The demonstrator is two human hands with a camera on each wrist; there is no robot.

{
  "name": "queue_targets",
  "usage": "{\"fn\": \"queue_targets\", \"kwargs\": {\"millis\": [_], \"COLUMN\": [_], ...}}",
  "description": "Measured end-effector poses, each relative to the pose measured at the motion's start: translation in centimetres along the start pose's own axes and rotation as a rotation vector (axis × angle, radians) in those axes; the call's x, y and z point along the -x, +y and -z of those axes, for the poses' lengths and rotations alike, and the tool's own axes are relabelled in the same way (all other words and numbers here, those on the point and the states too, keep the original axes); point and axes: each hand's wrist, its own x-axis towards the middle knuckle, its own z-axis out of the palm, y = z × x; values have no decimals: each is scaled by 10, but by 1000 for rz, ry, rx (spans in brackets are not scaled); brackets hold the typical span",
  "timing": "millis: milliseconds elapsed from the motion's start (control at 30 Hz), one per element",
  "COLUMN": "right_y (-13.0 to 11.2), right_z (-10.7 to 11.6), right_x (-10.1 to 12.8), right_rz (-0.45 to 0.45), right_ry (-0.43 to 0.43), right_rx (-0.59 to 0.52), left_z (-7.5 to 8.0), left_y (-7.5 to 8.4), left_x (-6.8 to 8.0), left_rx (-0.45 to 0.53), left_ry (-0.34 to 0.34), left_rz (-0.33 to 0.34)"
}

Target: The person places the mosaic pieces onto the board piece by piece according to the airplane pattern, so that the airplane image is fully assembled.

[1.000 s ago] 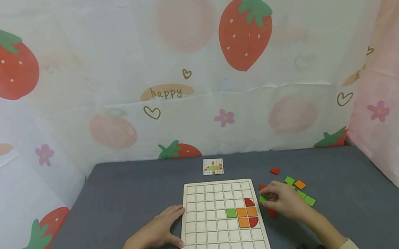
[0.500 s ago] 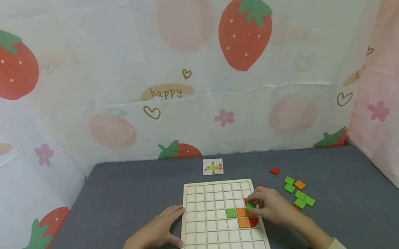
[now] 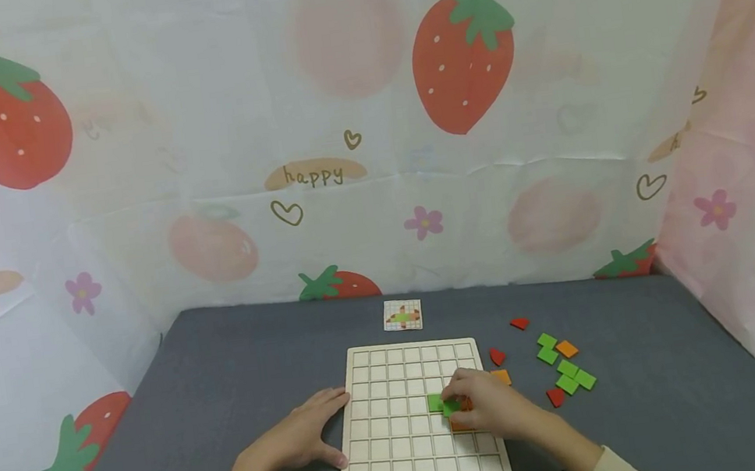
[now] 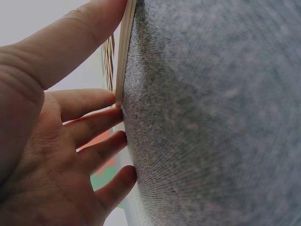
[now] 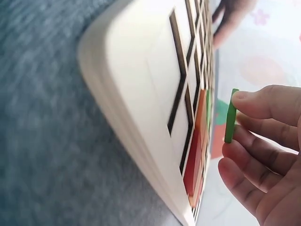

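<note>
rt hand [image 3: 487,409] w/ flat green square tile [image 3: 451,407] now over gridded wood board [image 3: 404,452]

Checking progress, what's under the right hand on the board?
The right hand pinches a green tile above the board, beside a placed green tile. Orange and red tiles beneath are mostly hidden.

pattern card [image 3: 403,315], loose tiles [image 3: 567,369], strawberry curtain [image 3: 364,127]

board [image 3: 402,437]: pale wood | table [image 3: 251,361]: grey | loose tiles [image 3: 568,377]: green (some orange, red)
</note>
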Motion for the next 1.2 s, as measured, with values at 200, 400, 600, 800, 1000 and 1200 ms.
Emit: {"fn": "queue_targets", "kwargs": {"millis": [200, 400, 600, 800, 1000, 1200], "right_y": [-6, -8, -10, -10, -10, -12], "right_z": [-6, -11, -13, -13, -15, -15], "right_x": [-4, -8, -9, -10, -11, -12], "right_rz": [43, 92, 92, 98, 92, 93], "right_ry": [-41, -34, -51, -61, -67, -58], "right_rx": [31, 122, 141, 146, 152, 162], "left_z": [0, 0, 0, 0, -1, 0], "left_y": [0, -1, 0, 1, 1, 2], "left_x": [0, -1, 0, 0, 0, 0], "left_rx": [15, 15, 15, -3, -18, -1], "left_ry": [-9, -8, -7, 3, 1, -5], "left_rz": [6, 2, 0, -4, 4, 19]}}
